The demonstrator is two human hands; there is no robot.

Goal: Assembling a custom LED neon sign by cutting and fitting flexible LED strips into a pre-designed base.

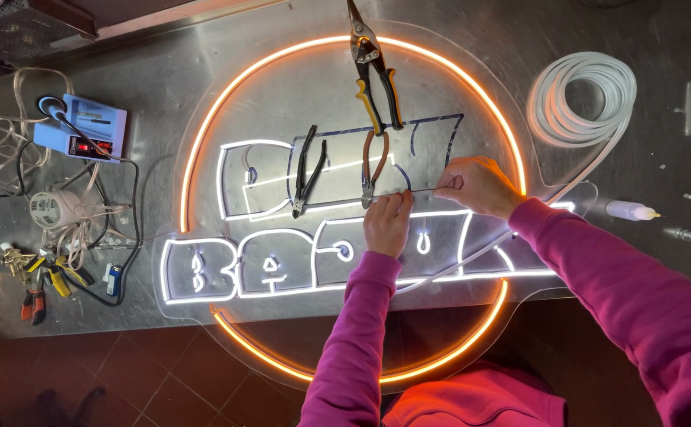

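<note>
The fingers of the left hand (387, 224) and the right hand (476, 186) pinch the 2 ends of a short, thin strip (423, 190), held taut between them just above the lit upper lettering of a neon sign (345, 213). Both hands are closed narrowly on that strip; whether it is wire or tubing is too fine to tell. Both arms wear magenta sleeves (598, 277). Just left of the left hand lie brown-handled pliers (374, 168) and, further left, black-handled pliers (307, 170), both resting on the sign's clear backing. Above them, yellow-and-black snips (374, 75) lie across the glowing orange ring (203, 134) that circles the white letters. The sign rests on a metal desk (155, 87) and overhangs its near edge. To the right of the right hand, a coil of white tubing (583, 95) sits on the desk, with a loose end trailing down toward the sign; a small white glue bottle (630, 210) lies nearby. At far left are a blue soldering station (84, 126), tangled cables (5, 134) and small hand tools (41, 285).
</note>
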